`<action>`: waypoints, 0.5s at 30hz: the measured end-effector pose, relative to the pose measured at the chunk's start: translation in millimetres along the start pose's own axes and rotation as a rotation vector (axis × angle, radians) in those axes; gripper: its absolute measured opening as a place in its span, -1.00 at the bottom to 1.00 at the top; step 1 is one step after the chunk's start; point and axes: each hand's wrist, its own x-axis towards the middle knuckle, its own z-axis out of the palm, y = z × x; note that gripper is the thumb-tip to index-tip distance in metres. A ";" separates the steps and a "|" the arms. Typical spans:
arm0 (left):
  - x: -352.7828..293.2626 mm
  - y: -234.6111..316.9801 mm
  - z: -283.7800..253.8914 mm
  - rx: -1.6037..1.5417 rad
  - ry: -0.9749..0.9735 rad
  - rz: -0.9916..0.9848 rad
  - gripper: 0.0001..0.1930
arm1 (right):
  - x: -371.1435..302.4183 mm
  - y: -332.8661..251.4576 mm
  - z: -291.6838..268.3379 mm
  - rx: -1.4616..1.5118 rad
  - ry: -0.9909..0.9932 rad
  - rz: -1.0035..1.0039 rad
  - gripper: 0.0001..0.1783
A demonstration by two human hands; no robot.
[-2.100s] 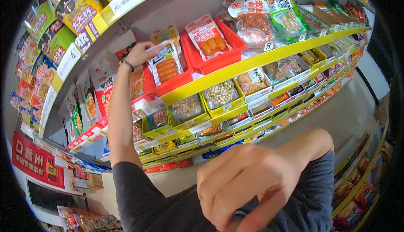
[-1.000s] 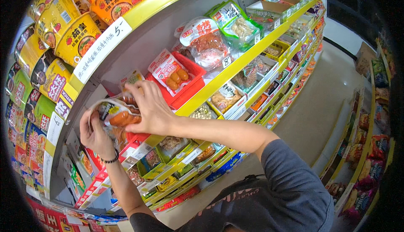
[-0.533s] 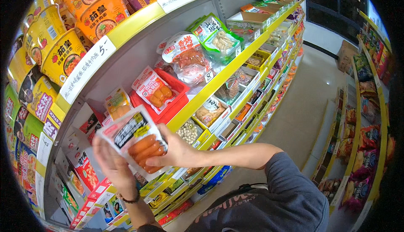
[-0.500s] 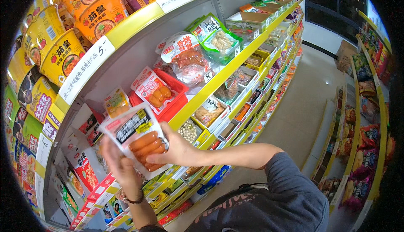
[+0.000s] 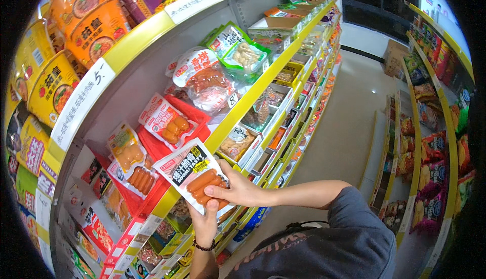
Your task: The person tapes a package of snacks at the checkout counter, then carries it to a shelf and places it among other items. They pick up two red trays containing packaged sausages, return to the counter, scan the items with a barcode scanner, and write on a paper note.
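Note:
A white vacuum pack of sausages (image 5: 197, 175) is held tilted in front of the shelf, its see-through window showing several brown sausages. My right hand (image 5: 240, 190) grips its right edge, thumb across the window. My left hand (image 5: 205, 223), with a dark beaded bracelet at the wrist, holds the lower edge, thumb in front and fingers hidden behind. Just beyond lies a red tray (image 5: 202, 124) bearing a pack of round sausages (image 5: 168, 122). Left of it, a yellow-labelled pack (image 5: 127, 147) rests above another sausage pack (image 5: 139, 178).
Bagged roast meat (image 5: 205, 79) and a green bag of pale pickled food (image 5: 240, 51) lie farther along the shelf. Noodle tubs (image 5: 96, 31) stack on the upper shelf. Across the aisle floor (image 5: 349, 112) stands a snack shelf (image 5: 420, 142), with a cardboard box (image 5: 396, 59) at the far end.
The sausage pack has shifted right and turned more squarely into view. My left hand has moved from the pack's left side to its lower edge. The view has swung slightly.

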 end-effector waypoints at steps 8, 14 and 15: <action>6.6 -22.4 50.1 -0.257 -0.042 -0.133 -0.44 | -17.1 27.9 -47.9 0.022 -0.055 0.316 -0.20; -5.5 -42.5 102.3 -0.167 0.082 -0.269 -0.36 | -37.9 43.3 -100.2 0.184 -0.144 0.527 -0.21; -8.7 -41.0 112.5 -0.201 0.116 -0.276 -0.36 | -39.3 47.8 -108.9 0.214 -0.171 0.573 -0.20</action>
